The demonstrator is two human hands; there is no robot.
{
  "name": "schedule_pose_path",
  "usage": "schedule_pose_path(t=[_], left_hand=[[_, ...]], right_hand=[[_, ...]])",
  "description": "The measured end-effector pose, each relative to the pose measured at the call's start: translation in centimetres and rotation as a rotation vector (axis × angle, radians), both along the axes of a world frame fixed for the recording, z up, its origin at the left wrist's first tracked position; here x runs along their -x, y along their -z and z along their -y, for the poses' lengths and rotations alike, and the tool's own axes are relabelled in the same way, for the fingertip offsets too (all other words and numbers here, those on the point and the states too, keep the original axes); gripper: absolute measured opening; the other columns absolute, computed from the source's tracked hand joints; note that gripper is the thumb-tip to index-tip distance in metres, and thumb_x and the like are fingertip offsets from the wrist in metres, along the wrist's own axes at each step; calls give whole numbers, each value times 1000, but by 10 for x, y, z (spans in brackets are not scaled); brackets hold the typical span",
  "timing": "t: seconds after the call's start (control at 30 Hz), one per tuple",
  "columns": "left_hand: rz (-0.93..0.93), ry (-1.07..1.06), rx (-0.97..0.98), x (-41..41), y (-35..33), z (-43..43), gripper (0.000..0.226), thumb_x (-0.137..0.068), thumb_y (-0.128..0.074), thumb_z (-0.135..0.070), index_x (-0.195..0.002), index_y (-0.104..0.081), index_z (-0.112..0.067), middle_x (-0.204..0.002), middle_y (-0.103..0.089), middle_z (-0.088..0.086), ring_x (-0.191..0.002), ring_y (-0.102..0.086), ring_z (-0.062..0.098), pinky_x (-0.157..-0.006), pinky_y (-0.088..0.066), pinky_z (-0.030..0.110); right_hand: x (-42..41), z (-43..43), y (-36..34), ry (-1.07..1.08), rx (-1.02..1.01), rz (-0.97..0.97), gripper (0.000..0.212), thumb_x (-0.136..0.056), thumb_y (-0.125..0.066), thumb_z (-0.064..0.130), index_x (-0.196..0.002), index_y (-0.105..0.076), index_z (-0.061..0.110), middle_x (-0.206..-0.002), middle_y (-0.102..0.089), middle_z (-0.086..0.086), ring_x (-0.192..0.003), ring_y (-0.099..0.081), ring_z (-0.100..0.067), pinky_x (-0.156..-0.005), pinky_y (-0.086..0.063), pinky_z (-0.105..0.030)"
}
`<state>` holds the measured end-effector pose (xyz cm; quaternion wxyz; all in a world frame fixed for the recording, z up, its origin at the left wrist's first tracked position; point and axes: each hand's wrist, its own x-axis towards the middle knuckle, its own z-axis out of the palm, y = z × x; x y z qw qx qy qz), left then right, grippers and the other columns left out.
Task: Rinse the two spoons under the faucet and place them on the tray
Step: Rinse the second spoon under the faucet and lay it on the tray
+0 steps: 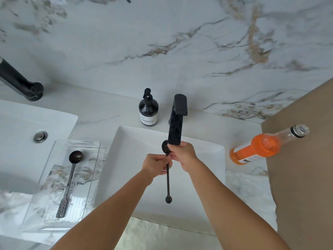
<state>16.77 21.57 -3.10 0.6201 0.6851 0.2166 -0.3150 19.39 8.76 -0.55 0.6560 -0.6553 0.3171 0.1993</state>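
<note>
A black long-handled spoon (168,184) hangs over the white sink (126,150), its bowl just under the spout of the black faucet (176,121). My left hand (156,164) is shut on the upper part of its handle. My right hand (183,153) pinches the neck of the same spoon just below the bowl, right at the spout. I cannot tell whether water is running. A second black spoon (70,181) lies lengthwise on the clear tray (90,147) to the left of the sink, bowl pointing away from me.
A dark soap pump bottle (148,110) stands behind the sink, left of the faucet. An orange-filled clear bottle (261,147) lies at the right, beside a brown surface (302,168). A second white basin (27,123) with a drain and another black faucet (19,82) are at the left.
</note>
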Motion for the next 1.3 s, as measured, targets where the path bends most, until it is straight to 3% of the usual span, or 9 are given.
schedule_pose_path(t=[0.2, 0.37, 0.53, 0.73, 0.93, 1.0, 1.07, 1.17, 1.3], left_hand=[[62, 97, -26, -2, 4, -4, 18, -91, -66, -18, -85, -81, -10, -77, -74, 5, -65, -63, 15, -59, -56, 21], [74, 0, 103, -3, 3, 2, 23, -94, -63, -12, -80, -80, -15, -73, -70, 8, -56, -62, 19, -62, -57, 27], [102, -32, 122, -4, 3, 4, 25, -96, -60, -9, -78, -76, -15, -76, -72, 9, -61, -63, 24, -74, -62, 38], [116, -39, 189, -6, -2, 13, 29, -101, -52, -22, -78, -67, -10, -73, -65, 4, -58, -55, 19, -70, -53, 35], [125, -22, 23, -17, -11, 21, 44, -103, -38, -41, -78, -61, -13, -53, -48, 8, -40, -39, 11, -47, -33, 25], [160, 15, -25, -21, -11, 23, 40, -105, -34, -29, -104, -65, -4, -75, -60, 33, -50, -52, 30, -51, -46, 33], [153, 49, 4, -24, -12, 22, 33, -104, -33, -17, -106, -61, 1, -75, -58, 33, -56, -54, 39, -49, -48, 25], [86, 111, 83, -26, -15, 22, 26, -99, -35, -8, -79, -51, -14, -61, -40, 1, -44, -36, 12, -44, -29, 20], [141, 190, 100, -18, -11, 21, 28, -104, -39, -19, -77, -46, -15, -63, -40, 0, -46, -34, 11, -43, -28, 22]], right_hand=[[-3, 7, 3, -96, -45, -66, 16, -81, -67, -11, -81, -71, 5, -83, -72, -19, -70, -71, -33, -70, -63, -40], [-7, -1, 0, -33, 285, -15, 7, -75, -74, 15, -69, -74, 12, -81, -77, -17, -76, -75, -38, -77, -63, -42], [-11, 4, -5, -117, 113, 26, 19, -75, -59, -7, -69, -71, 6, -74, -70, -18, -60, -61, -31, -63, -56, -37], [-11, 1, -7, -150, 463, 102, 16, -75, -66, 24, -65, -72, 14, -65, -73, -5, -61, -66, -22, -62, -55, -31], [-8, 8, -10, -212, -87, 13, 30, -84, -52, -13, -108, -69, -6, -101, -70, -20, -90, -66, -28, -94, -56, -40], [-6, 14, -11, -180, -223, 18, 33, -88, -50, -14, -113, -68, -4, -106, -71, -16, -98, -67, -28, -92, -56, -36], [-4, 18, -10, -134, -316, 18, 28, -92, -53, -9, -113, -69, -1, -106, -73, -14, -98, -69, -28, -91, -56, -36], [-2, 21, -7, -32, -224, 76, 16, -92, -64, 4, -104, -74, 4, -105, -74, -18, -91, -71, -29, -88, -58, -36], [-3, 23, 3, 142, -9, 98, 16, -88, -72, 11, -99, -76, 1, -97, -76, -21, -84, -75, -34, -78, -63, -44]])
